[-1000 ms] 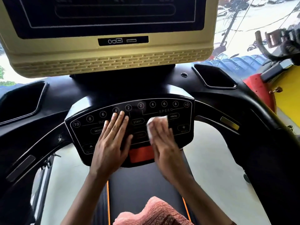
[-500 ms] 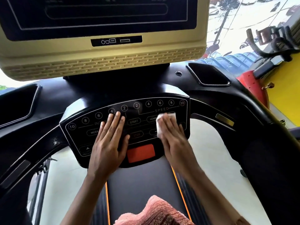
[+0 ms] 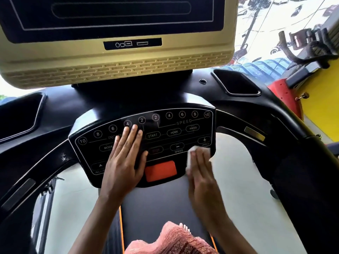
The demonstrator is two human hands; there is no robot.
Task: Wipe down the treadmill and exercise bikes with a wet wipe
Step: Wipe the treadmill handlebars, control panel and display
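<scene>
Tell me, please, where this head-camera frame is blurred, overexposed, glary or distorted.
In the head view, the right hand and wet wipe are smeared by motion blur, while the left hand is sharp; the window at upper right is blown out; a pale sheen lies on the control panel near the 2 buttons; the wide-angle lens bows the gold display housing.

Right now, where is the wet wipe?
In the head view, the wet wipe lies under the fingers of the right hand, at the control panel's lower right corner, just right of the orange pad and below the plus button.
</scene>
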